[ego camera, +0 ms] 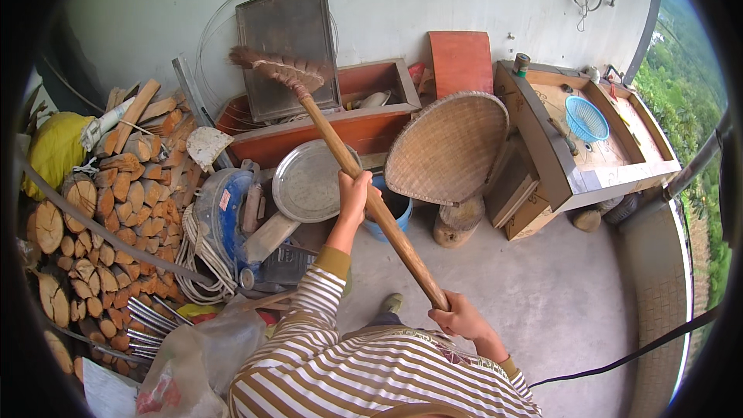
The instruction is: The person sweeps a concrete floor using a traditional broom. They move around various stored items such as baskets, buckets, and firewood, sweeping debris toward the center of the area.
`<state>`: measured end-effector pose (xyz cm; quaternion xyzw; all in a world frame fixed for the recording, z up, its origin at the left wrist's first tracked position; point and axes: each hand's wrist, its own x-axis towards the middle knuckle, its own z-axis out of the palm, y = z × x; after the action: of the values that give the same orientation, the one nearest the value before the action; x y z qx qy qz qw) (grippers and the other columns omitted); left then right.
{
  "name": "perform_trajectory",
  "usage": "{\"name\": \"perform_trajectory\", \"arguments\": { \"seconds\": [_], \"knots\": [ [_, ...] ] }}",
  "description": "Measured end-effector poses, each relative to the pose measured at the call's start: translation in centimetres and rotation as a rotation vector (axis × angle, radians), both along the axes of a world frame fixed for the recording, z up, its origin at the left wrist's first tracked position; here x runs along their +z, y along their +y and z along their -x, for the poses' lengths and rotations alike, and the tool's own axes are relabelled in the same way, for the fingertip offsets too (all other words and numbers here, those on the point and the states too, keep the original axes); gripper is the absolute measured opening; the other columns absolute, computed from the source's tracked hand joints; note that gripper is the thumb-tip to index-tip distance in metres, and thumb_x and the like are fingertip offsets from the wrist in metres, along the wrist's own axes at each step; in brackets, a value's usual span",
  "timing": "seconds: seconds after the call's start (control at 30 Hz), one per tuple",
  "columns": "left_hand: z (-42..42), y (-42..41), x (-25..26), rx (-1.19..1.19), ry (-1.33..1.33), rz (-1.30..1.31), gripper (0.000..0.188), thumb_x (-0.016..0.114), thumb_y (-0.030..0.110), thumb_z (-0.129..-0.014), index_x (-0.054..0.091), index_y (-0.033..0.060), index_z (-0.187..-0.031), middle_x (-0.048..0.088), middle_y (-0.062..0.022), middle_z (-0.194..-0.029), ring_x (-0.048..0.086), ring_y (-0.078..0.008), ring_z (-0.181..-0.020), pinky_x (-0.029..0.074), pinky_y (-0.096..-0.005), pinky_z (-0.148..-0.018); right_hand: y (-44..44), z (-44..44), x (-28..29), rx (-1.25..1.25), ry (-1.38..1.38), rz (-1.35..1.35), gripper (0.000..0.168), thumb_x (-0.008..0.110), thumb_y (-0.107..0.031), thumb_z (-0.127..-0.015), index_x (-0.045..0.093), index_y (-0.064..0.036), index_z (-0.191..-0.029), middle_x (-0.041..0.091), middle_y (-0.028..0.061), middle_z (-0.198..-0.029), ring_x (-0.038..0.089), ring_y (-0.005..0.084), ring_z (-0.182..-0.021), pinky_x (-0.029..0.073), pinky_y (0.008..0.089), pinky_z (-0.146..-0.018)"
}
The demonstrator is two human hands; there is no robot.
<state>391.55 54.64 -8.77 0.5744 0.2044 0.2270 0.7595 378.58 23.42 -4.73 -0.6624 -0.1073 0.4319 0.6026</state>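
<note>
A broom (328, 128) with a thick wooden handle and brown fibre bristles slants across the view, its head raised at the upper left. My left hand (353, 194) grips the handle around its middle. Near the lower end of the handle, my right hand (461, 316) is closed around the wood. Behind the bristles stands a dark rectangular metal tray (290, 23), leaning upright. Below my left hand is a blue bucket (400, 226), partly covered by the handle and a round metal lid (302, 183).
Split firewood (122, 203) is stacked at left beside a coiled rope (194, 267). A woven bamboo scoop basket (447, 145) leans above a log stump (461, 223). A wooden cabinet frame (534, 145) at right holds a blue plastic basket (586, 119). A low wall (659, 278) bounds the concrete floor.
</note>
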Motion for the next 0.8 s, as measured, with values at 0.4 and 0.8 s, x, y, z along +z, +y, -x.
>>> {"name": "perform_trajectory", "arguments": {
  "seconds": [0.4, 0.8],
  "knots": [
    [-2.4, 7.0, -5.3, 0.386, 0.054, -0.587, 0.035, 0.057, 0.012, -0.082, 0.033, -0.0082, -0.097, 0.053, -0.0188, -0.084, 0.06, -0.0248, -0.054, 0.053, -0.0353, -0.044, 2.9, -7.7, -0.1, 0.108, 0.597, -0.191, 0.012, 0.058, 0.001, -0.082, 0.047, -0.003, -0.081, 0.04, -0.0027, -0.058, 0.034, 0.0044, -0.04, 0.023, 0.0217, -0.034],
    [-15.2, 17.1, 12.8, -0.119, -0.459, 0.128, 0.019, 0.06, 0.014, -0.084, 0.044, 0.0036, -0.088, 0.05, -0.0065, -0.064, 0.054, -0.0188, -0.044, 0.047, -0.0345, -0.039, 20.0, -13.1, 5.4, -0.081, -0.536, 0.039, 0.014, 0.057, -0.006, -0.081, 0.048, 0.003, -0.088, 0.048, 0.0019, -0.056, 0.045, 0.0094, -0.04, 0.035, 0.0266, -0.036]
  ]
}}
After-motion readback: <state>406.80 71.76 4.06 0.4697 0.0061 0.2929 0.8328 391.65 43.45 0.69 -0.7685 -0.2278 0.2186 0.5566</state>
